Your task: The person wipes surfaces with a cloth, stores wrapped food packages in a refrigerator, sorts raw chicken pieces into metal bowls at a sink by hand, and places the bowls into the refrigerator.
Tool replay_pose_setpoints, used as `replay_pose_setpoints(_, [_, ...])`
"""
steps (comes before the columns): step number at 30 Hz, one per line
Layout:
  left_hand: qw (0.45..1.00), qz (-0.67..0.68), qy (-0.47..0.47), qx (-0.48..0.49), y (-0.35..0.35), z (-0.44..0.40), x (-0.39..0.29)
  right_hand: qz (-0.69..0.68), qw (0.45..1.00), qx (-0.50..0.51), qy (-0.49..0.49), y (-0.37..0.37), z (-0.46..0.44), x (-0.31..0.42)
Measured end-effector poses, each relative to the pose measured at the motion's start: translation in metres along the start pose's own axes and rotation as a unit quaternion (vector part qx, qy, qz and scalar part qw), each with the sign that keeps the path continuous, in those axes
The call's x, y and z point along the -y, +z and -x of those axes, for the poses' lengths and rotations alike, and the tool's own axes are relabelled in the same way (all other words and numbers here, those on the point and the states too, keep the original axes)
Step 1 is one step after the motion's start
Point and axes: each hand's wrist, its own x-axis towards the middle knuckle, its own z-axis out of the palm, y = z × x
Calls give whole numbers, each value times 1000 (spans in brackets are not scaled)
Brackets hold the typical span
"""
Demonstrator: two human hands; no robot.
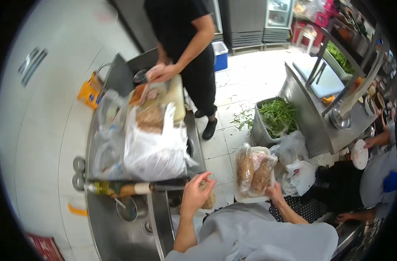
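My right hand [276, 194] grips the near right edge of a white tray [250, 200]. Plastic-wrapped brown food lies on it: a long package [245, 167] at the left and a wider package [264, 174] at the right, with something pale pink between and behind them. My left hand [197, 193] is by the sink counter's edge, fingers curled around a brown, lumpy package [210, 201]. The hand partly hides this package, so its kind is unclear. Left of it, a dark-necked bottle [133, 189] lies along the counter.
Across the counter, another person [181, 43] handles pale meat over a cutting board [177, 98]. A white plastic bag [152, 152] stands nearby. Greens fill a grey bin [261, 126] on the floor. A steel table [303, 104] is at right, and another person [376, 182] holds a white plate.
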Motion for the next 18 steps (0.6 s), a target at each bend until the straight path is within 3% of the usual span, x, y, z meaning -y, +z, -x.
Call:
replay_pose_setpoints(5, [996, -25, 28, 83, 57, -119, -12, 30, 995, -92, -28, -40, -61, 36])
replay_pose_setpoints(10, [987, -32, 20, 157, 88, -233, -30, -91, 981, -156, -67, -18, -128, 75])
replay_pose_setpoints(18, [980, 19, 14, 200, 112, -415, 4, -286, 929, -221, -76, 18, -292, 157])
